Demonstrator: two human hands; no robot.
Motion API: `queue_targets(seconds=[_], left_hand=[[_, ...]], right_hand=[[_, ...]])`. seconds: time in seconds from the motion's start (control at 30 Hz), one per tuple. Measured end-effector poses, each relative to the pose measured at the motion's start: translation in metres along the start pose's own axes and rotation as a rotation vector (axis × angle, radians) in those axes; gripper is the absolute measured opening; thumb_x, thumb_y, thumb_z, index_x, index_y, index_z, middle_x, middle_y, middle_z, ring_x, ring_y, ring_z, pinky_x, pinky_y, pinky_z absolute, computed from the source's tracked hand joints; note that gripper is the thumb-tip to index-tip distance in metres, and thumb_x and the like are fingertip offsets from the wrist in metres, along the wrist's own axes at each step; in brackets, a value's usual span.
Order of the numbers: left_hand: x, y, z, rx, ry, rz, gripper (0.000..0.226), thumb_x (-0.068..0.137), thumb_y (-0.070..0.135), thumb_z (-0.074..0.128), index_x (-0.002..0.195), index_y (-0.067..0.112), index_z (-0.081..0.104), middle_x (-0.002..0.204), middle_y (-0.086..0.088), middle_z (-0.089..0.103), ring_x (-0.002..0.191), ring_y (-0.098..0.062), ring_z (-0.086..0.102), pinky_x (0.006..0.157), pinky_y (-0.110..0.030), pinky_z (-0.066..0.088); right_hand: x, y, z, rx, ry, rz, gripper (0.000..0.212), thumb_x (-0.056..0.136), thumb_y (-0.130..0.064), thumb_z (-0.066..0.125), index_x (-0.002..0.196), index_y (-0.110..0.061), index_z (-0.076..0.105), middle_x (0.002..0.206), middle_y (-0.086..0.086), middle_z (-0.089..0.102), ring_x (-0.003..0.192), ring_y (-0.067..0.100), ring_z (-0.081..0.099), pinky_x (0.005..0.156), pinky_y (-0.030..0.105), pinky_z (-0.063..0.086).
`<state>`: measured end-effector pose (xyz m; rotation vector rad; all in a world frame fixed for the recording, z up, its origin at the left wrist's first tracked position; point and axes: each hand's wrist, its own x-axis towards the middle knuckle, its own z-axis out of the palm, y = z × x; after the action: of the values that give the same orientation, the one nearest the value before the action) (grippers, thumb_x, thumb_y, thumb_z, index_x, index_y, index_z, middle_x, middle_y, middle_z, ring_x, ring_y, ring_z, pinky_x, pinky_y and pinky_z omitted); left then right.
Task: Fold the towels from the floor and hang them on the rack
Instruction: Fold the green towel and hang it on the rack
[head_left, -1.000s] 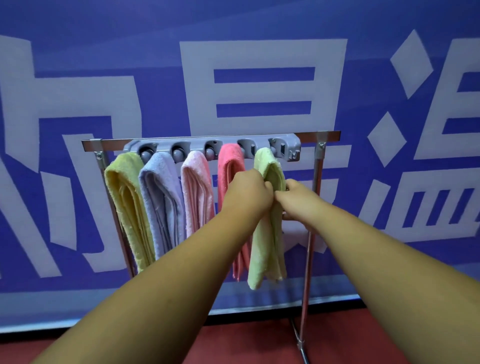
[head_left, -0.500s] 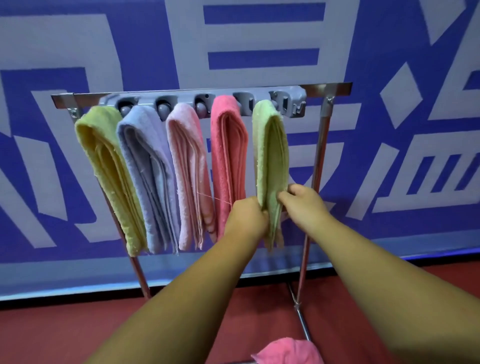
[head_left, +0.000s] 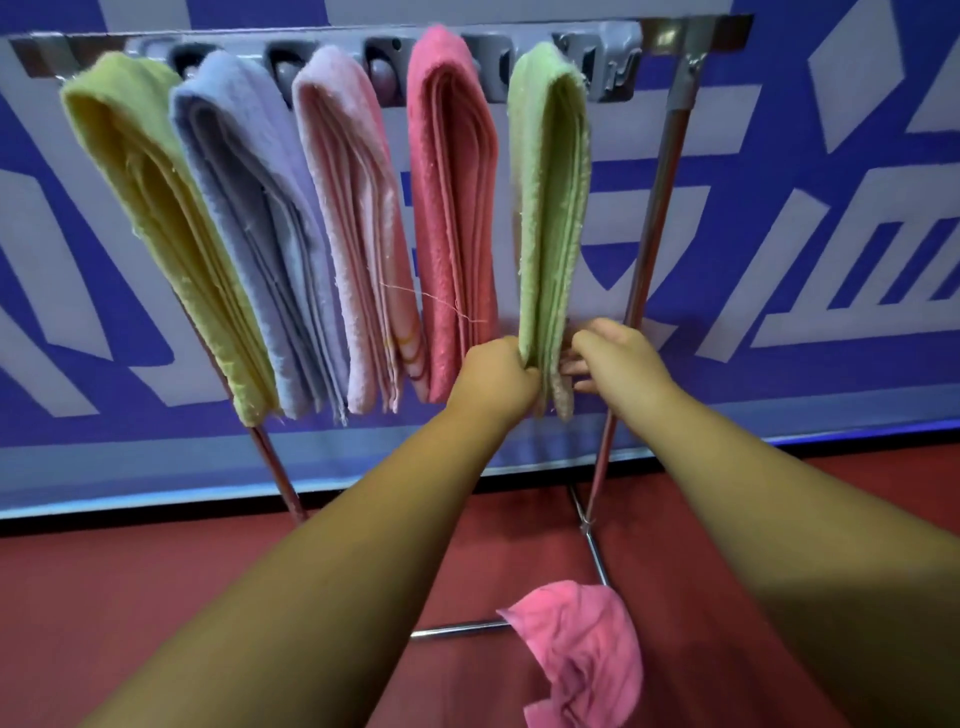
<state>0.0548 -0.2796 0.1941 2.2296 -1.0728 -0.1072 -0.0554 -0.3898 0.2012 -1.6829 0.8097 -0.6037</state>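
Observation:
Several folded towels hang side by side on the metal rack (head_left: 670, 161): yellow (head_left: 156, 208), lilac (head_left: 260, 218), pale pink (head_left: 353, 218), coral pink (head_left: 452, 197) and green (head_left: 548, 197). My left hand (head_left: 493, 376) grips the green towel's lower left edge. My right hand (head_left: 615, 358) pinches its lower right edge, fingers curled against the cloth. A crumpled pink towel (head_left: 582, 654) lies on the red floor by the rack's foot.
A blue banner with large white shapes (head_left: 831, 234) stands right behind the rack. The rack's grey clip bar (head_left: 613, 62) runs along the top. Its base bars (head_left: 457, 630) lie on the red floor (head_left: 130, 597) in front of me.
Both hands have slid down the green towel from near its top to its bottom edge. The view has tilted down, bringing the pink towel on the floor into sight.

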Motion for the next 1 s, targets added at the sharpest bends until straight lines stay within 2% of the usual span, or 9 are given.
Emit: queue_targets(seconds=[0.13,0.23,0.33,0.5,0.6,0.67,0.73,0.87,1.0], left_hand=[[-0.018,-0.033,0.029,0.01,-0.073,-0.049,0.025,0.091,0.013,0.062,0.113,0.007,0.072,0.114,-0.02,0.076,0.111,-0.043,0.067,0.086,-0.04,0.049],[-0.021,-0.057,0.055,-0.074,-0.155,-0.184,0.028,0.086,0.011,0.066,0.114,0.008,0.072,0.115,-0.017,0.076,0.109,-0.038,0.069,0.091,-0.042,0.055],[-0.023,-0.064,0.063,-0.676,-0.125,-0.429,0.011,0.094,0.011,0.064,0.101,0.01,0.071,0.101,-0.013,0.076,0.092,-0.033,0.074,0.084,-0.043,0.06],[-0.022,-0.052,0.052,-1.467,-0.033,-0.613,0.047,0.095,0.003,0.032,0.122,0.012,0.069,0.114,-0.01,0.073,0.093,-0.024,0.069,0.084,-0.036,0.051],[-0.019,-0.053,0.049,-1.594,0.009,-0.724,0.046,0.095,0.013,0.033,0.126,0.009,0.066,0.113,-0.015,0.07,0.077,-0.023,0.06,0.075,-0.034,0.049],[-0.019,-0.054,0.047,-1.694,-0.059,-0.751,0.044,0.096,0.019,0.032,0.118,0.005,0.067,0.108,-0.02,0.071,0.081,-0.027,0.064,0.078,-0.036,0.049],[-0.019,-0.055,0.044,-1.75,-0.138,-0.755,0.045,0.097,0.026,0.029,0.112,0.005,0.066,0.109,-0.027,0.072,0.091,-0.033,0.068,0.082,-0.039,0.049],[-0.019,-0.059,0.049,-1.722,-0.239,-0.746,0.055,0.104,0.042,0.028,0.124,0.008,0.066,0.11,-0.025,0.074,0.097,-0.034,0.069,0.081,-0.039,0.051],[-0.014,-0.059,0.056,-1.675,-0.302,-0.681,0.053,0.111,0.048,0.03,0.113,0.011,0.067,0.092,-0.013,0.079,0.086,-0.025,0.071,0.068,-0.033,0.05]], right_hand=[[-0.007,0.044,0.007,-0.058,-0.001,0.091,0.025,0.097,-0.001,0.053,0.095,-0.019,0.07,0.104,0.015,0.081,0.079,0.018,0.075,0.058,0.02,0.053],[-0.01,0.074,0.013,-0.07,0.023,0.127,0.017,0.09,-0.008,0.061,0.093,-0.021,0.071,0.106,0.014,0.081,0.083,0.022,0.073,0.073,0.031,0.055],[-0.009,0.086,0.015,-0.083,0.072,0.117,0.014,0.087,-0.02,0.066,0.095,-0.03,0.071,0.097,0.003,0.08,0.093,0.027,0.077,0.083,0.043,0.059],[-0.003,0.075,0.019,0.064,-0.023,0.209,0.053,0.078,-0.03,0.061,0.129,-0.043,0.066,0.111,-0.004,0.078,0.105,0.024,0.077,0.09,0.044,0.061],[0.006,0.076,0.027,0.272,-0.03,0.37,0.044,0.102,-0.03,0.053,0.145,-0.037,0.06,0.126,0.002,0.077,0.105,0.03,0.077,0.084,0.044,0.06],[0.01,0.08,0.029,0.384,-0.023,0.445,0.042,0.112,-0.042,0.044,0.149,-0.029,0.057,0.13,0.008,0.076,0.108,0.033,0.075,0.079,0.044,0.058],[0.012,0.084,0.031,0.447,-0.024,0.474,0.047,0.114,-0.049,0.039,0.148,-0.021,0.057,0.131,0.011,0.075,0.11,0.035,0.074,0.076,0.044,0.057],[0.012,0.091,0.03,0.42,-0.035,0.46,0.038,0.115,-0.047,0.039,0.117,-0.022,0.067,0.118,0.009,0.078,0.108,0.032,0.073,0.093,0.046,0.056],[0.011,0.092,0.031,0.442,-0.038,0.463,0.033,0.112,-0.039,0.046,0.13,-0.025,0.069,0.12,0.007,0.08,0.115,0.029,0.075,0.083,0.041,0.058]])
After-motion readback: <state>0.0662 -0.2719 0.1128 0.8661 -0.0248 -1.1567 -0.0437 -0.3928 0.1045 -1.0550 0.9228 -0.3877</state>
